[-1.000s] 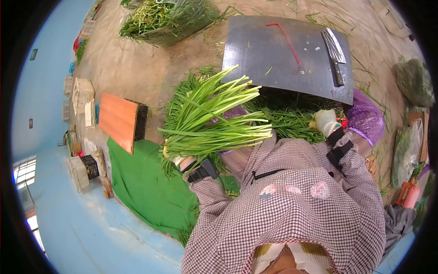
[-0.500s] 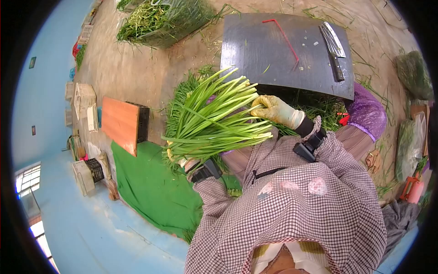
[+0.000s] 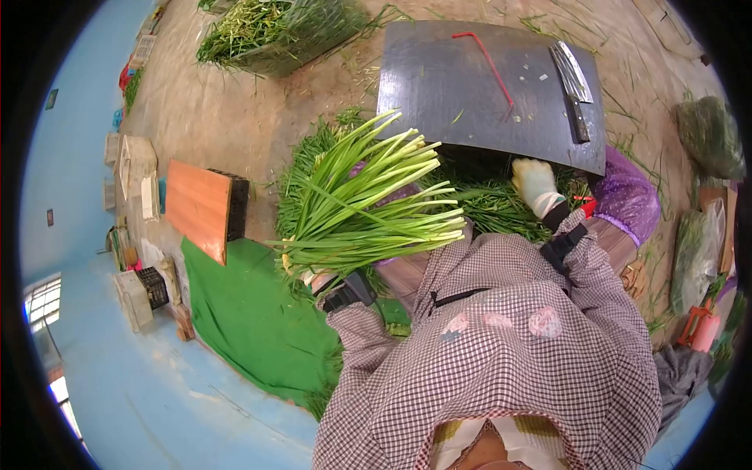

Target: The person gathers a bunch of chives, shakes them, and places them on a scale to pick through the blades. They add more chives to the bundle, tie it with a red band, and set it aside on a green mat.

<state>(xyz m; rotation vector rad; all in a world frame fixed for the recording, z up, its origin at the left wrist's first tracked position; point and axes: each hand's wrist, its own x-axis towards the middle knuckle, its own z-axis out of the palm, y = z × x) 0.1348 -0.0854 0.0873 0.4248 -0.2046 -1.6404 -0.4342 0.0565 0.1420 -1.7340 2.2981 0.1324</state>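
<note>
A fanned bunch of long green stalks (image 3: 368, 204) lies across my left hand (image 3: 313, 276), pale ends toward the right. That hand is gloved and mostly hidden under the leaves, with a fingertip showing at the bunch's left side; it is closed on the bunch. My right hand (image 3: 536, 183), in a stained pale glove, is by the front edge of the dark board (image 3: 470, 94), above loose greens (image 3: 501, 205). Its fingers are bent and partly turned away, so whether they hold anything is hidden. On the board lie a cleaver (image 3: 574, 86) and a thin red strip (image 3: 487, 64).
A clear bag of greens (image 3: 274, 35) stands at the upper left. An orange-topped board (image 3: 197, 207) leans on a black crate beside a green cloth (image 3: 258, 321). More greens lie in a heap (image 3: 301, 176) left of the bunch. Filled bags (image 3: 709, 133) are at the right.
My right hand has left the stalk ends and moved right, to the loose greens near the board's front edge. The bunch stays with my left hand.
</note>
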